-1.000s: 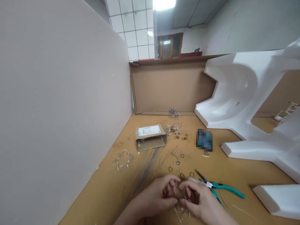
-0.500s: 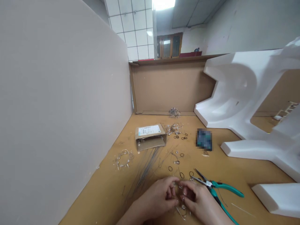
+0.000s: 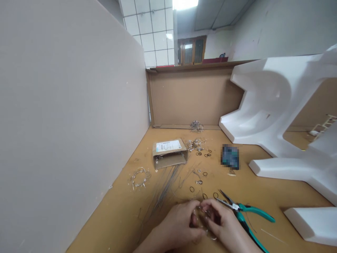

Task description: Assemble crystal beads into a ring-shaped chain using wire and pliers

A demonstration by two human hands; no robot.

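Close together at the bottom of the view, my left hand (image 3: pixel 185 223) and my right hand (image 3: pixel 217 219) both pinch a small wire ring with clear beads (image 3: pixel 202 216). My fingers curl around its two sides and hide part of it. A loop of wire hangs below the fingertips. Just right of my right hand lie long-nose pliers (image 3: pixel 238 207) with green handles, their jaws apart. Several small dark rings (image 3: pixel 192 189) lie beyond my hands. A similar beaded wire ring (image 3: pixel 140 177) rests on the table at the left.
Straight grey wires (image 3: pixel 167 186) lie left of centre. Behind them stands an open cardboard box (image 3: pixel 170 153) with a label. Piles of wire pieces (image 3: pixel 195 144) sit beside it. White foam blocks (image 3: pixel 263 105) stand on the right, a pale panel (image 3: pixel 73 105) on the left.
The beaded ring has turned between my fingers, and its lower loop has shifted right. My left fingertips have moved slightly right. The pliers and box stay in place.
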